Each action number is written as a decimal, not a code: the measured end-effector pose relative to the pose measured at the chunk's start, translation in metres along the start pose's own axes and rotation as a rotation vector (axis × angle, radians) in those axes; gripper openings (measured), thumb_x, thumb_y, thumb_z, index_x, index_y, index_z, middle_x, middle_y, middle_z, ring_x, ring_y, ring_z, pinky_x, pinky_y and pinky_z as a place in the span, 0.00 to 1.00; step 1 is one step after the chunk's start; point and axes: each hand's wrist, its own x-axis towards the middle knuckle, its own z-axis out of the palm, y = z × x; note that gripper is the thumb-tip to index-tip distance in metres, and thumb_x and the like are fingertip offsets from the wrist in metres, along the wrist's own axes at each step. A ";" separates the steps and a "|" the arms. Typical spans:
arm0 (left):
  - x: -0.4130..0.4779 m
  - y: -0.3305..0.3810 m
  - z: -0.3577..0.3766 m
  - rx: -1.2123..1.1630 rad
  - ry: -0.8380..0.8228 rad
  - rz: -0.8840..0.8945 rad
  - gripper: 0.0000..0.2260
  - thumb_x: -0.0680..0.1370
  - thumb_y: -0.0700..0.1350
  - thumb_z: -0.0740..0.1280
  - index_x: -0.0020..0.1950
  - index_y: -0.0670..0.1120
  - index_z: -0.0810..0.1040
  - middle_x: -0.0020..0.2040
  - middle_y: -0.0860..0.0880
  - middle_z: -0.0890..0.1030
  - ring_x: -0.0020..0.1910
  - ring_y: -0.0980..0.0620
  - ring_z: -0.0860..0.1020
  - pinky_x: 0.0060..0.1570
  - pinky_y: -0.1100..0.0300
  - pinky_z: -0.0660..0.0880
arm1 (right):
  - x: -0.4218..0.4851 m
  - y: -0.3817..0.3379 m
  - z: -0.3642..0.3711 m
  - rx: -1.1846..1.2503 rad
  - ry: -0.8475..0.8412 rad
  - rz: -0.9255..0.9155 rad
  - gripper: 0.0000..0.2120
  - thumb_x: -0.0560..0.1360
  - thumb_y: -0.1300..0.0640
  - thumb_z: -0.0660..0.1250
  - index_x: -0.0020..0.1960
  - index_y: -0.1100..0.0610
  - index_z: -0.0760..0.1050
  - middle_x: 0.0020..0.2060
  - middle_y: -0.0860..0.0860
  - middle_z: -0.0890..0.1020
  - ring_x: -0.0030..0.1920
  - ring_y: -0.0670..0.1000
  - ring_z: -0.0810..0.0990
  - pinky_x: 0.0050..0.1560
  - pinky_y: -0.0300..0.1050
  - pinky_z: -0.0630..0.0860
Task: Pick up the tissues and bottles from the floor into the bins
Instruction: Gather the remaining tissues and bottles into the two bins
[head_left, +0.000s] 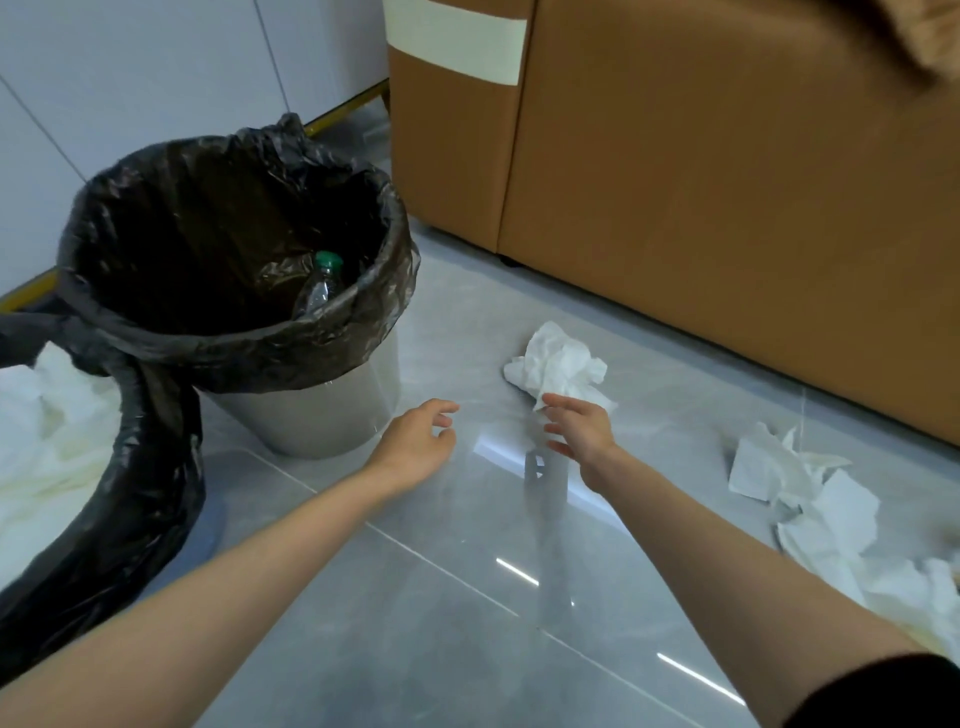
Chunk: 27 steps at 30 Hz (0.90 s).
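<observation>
A crumpled white tissue (558, 364) lies on the grey floor in front of the brown sofa. My right hand (579, 428) hovers just at its near edge, fingers relaxed and holding nothing. My left hand (418, 441) hangs loosely curled over the floor beside the grey bin (311, 415), also holding nothing. That bin has a black liner, and a clear bottle with a green cap (323, 283) stands inside it. A second black-lined bin (150, 499) at the far left holds white tissues (47, 431). More crumpled tissues (810, 499) lie at the right.
A brown sofa (727, 208) with a cream stripe blocks the far side. A white wall with a yellow skirting line (343, 111) runs behind the bins. Glossy grey floor tiles (441, 623) stretch beneath my arms.
</observation>
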 end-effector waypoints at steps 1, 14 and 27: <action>0.000 0.001 0.000 -0.015 0.011 0.006 0.17 0.78 0.40 0.61 0.66 0.49 0.72 0.60 0.49 0.77 0.51 0.50 0.75 0.49 0.62 0.70 | -0.001 -0.001 -0.001 -0.019 0.068 -0.053 0.09 0.77 0.62 0.64 0.52 0.55 0.81 0.49 0.52 0.81 0.44 0.50 0.77 0.48 0.43 0.76; -0.075 -0.003 0.004 -0.087 0.147 0.161 0.38 0.73 0.42 0.69 0.75 0.62 0.53 0.74 0.50 0.58 0.74 0.51 0.57 0.71 0.57 0.59 | -0.066 -0.009 -0.020 -0.128 -0.414 -0.207 0.11 0.70 0.72 0.69 0.37 0.59 0.73 0.33 0.54 0.77 0.41 0.54 0.79 0.46 0.40 0.80; -0.114 -0.032 0.021 -0.183 -0.094 0.134 0.31 0.76 0.44 0.67 0.72 0.64 0.58 0.67 0.61 0.70 0.63 0.61 0.72 0.56 0.74 0.67 | -0.093 0.021 0.018 0.165 -0.600 0.131 0.11 0.74 0.72 0.62 0.38 0.59 0.70 0.31 0.53 0.67 0.35 0.51 0.82 0.47 0.43 0.82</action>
